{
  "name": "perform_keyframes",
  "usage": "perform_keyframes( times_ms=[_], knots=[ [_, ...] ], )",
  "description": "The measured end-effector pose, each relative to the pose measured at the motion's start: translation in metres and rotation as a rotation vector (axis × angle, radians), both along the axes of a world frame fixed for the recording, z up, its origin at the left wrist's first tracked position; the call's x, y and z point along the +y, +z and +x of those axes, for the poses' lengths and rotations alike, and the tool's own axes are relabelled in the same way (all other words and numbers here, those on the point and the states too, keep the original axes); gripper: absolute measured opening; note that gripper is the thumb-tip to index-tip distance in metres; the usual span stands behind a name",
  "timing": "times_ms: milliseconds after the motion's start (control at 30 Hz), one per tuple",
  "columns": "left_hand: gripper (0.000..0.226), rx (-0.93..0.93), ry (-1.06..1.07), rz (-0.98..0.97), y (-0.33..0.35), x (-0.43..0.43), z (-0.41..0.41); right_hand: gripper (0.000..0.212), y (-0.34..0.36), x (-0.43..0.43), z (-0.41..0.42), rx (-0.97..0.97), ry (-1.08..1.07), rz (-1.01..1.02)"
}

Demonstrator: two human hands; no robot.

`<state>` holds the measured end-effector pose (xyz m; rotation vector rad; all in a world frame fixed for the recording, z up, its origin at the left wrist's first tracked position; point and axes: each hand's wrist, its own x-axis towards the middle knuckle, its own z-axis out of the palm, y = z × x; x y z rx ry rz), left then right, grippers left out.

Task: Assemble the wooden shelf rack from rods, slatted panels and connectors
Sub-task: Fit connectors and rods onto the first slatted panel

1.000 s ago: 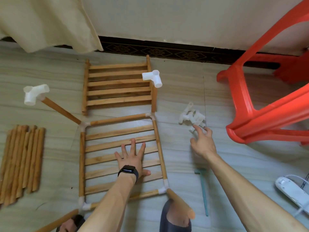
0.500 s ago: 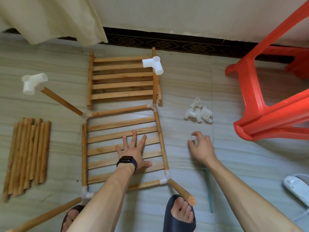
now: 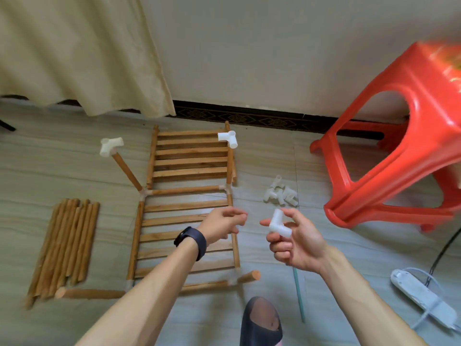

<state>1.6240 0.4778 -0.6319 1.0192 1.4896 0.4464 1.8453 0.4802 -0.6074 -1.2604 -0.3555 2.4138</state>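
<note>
Right hand [image 3: 296, 243] lifted connector [image 3: 277, 224]; left hand [image 3: 219, 224] off panel [image 3: 174, 206].

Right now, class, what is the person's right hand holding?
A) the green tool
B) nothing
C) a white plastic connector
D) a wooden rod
C: the right hand grips a white connector, held up above the floor.

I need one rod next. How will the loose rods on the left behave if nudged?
The loose rods look round and lie unbound on the smooth floor, so a nudge would probably roll them apart. Being straight wood, one likely lifts stiffly and lightly.
</note>
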Motion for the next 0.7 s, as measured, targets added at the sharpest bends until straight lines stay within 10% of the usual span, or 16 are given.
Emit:
perform_keyframes(
  times_ms=[700],
  knots=[
    [0.034,-0.134,0.134,0.197,0.12,-0.06,-0.003,0.034,0.102,-0.044,-0.031,-0.295,0.116,0.521]
  ],
)
